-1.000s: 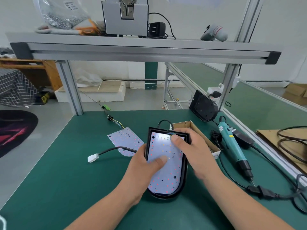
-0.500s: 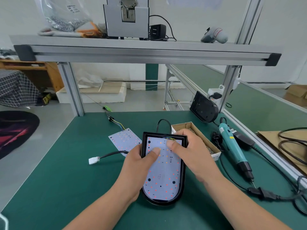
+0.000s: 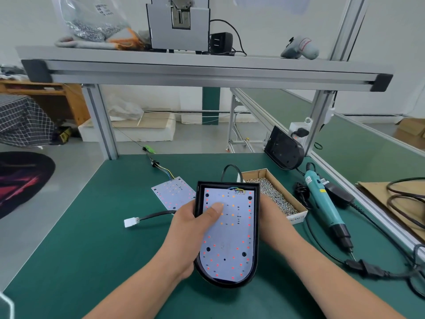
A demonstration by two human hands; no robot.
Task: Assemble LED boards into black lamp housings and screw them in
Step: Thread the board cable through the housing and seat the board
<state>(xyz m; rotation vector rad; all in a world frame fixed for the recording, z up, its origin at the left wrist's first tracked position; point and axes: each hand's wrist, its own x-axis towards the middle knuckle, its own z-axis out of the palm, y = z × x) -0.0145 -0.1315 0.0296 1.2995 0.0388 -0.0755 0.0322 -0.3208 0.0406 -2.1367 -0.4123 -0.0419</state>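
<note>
While the LED board (image 3: 230, 238) lies face up inside the black lamp housing (image 3: 227, 282), we find the pair near the middle of the green tabletop (image 3: 92, 238), close in front of the person; we cannot tell whether the underside rests on it. The left hand (image 3: 190, 229) grips the housing's left wall, fingers out of sight beneath, with the thumb (image 3: 215, 209) laid flat on the board's upper half. We judge this pressure is meant to seat the board and keep its holes lined up before any screw goes in. The right hand (image 3: 272, 222) lies against the right wall, largely hidden behind it; we cannot tell whether its fingers curl round the housing or merely steady it. The board's coloured wires (image 3: 236, 189) sit at the far, square end, and the rounded end points toward the person. No screw shows in the dark mounting holes, so we judge fastening not yet begun. The box of screws (image 3: 297, 217) stands just beside the right hand, and the electric screwdriver (image 3: 322, 203) lies further right, untouched, both apparently staged for that hand. A spare board (image 3: 171, 192) lies just beyond the left hand.
</note>
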